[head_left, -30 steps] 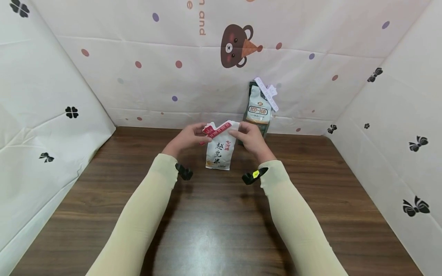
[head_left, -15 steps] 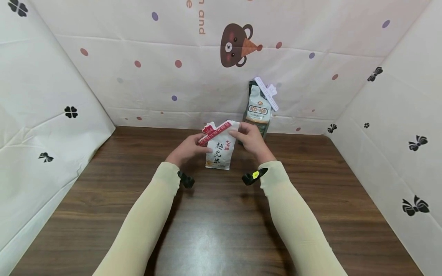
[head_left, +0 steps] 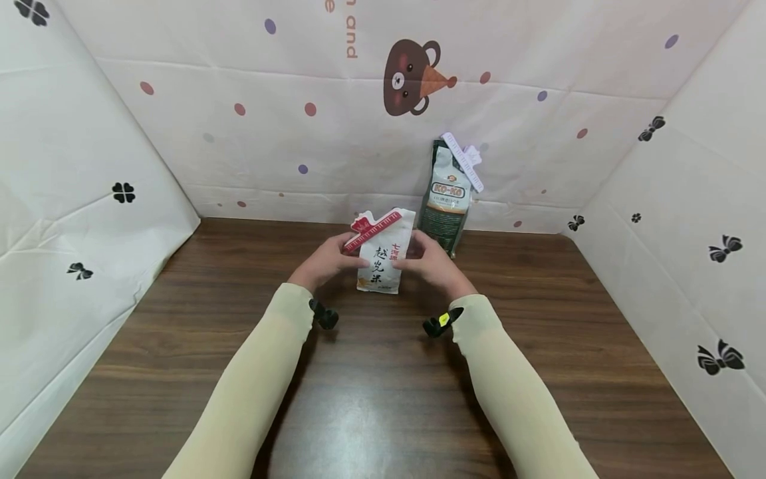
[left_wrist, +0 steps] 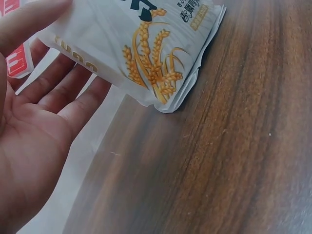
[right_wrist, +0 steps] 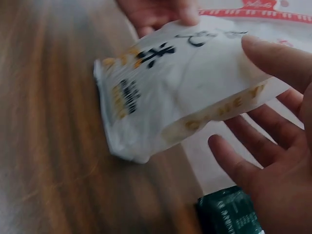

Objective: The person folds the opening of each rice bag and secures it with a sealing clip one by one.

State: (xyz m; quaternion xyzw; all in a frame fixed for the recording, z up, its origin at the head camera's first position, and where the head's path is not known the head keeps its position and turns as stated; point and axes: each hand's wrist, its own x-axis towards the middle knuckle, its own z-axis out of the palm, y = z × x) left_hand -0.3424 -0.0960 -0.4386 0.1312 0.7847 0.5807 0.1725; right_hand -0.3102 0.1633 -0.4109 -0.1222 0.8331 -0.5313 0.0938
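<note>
A small white rice bag with black and red characters stands upright on the wooden table near the back wall. Across its top corner sits a slanted red sealing clip. From the left side my left hand holds the bag, thumb on the front and fingers behind, close below the clip's end. My right hand holds the opposite side the same way, its thumb against the front in the right wrist view. Printed wheat ears show low on the bag in the left wrist view.
Behind and to the right, a green and white KO-KO bag leans on the patterned wall cloth. A pale purple sealing clip is on its top. The dark wooden table stretches toward me.
My left hand shifted down from the clip's end to the bag's side. My right hand slid down from the top corner to mid-side. The rice bag stays in place.
</note>
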